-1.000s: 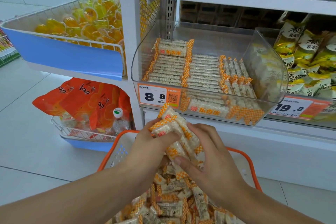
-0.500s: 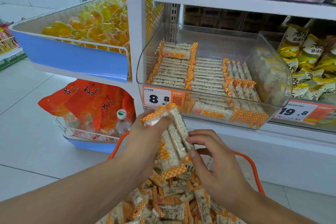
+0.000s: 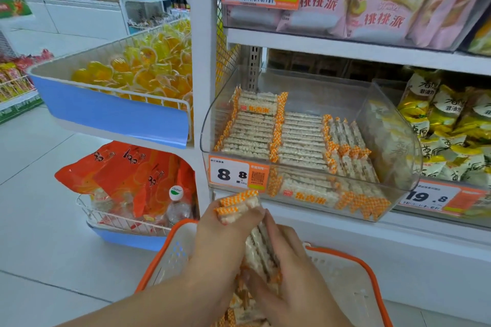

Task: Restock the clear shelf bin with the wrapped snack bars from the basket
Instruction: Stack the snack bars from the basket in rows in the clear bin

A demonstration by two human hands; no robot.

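Lower centre of the frame: both hands are clasped around 1 bundle of wrapped snack bars [image 3: 256,244], held upright just above the orange-rimmed basket [image 3: 372,271]. The left hand [image 3: 220,244] grips the bundle from the left, its fingers curled over the orange-checked wrapper ends at the top. The right hand [image 3: 289,271] grips the lower right side of the same bundle, fingers wrapped against the bars. More wrapped bars lie loose in the basket beneath the hands, largely hidden by them.

Centre right: the clear shelf bin [image 3: 210,125] sits on the white shelf, directly above and behind the bundle and apart from it. It holds bars laid in neat rows, 2 columns lying crosswise and a third group at the right set lengthwise. An orange price tag [image 3: 237,175] reading 8.8 is fixed to the bin's front left.

Upper left: a wire tray [image 3: 111,111] of yellow jelly cups. Lower left: a second wire tray holding orange bags [image 3: 127,167] and a plastic bottle [image 3: 178,204].
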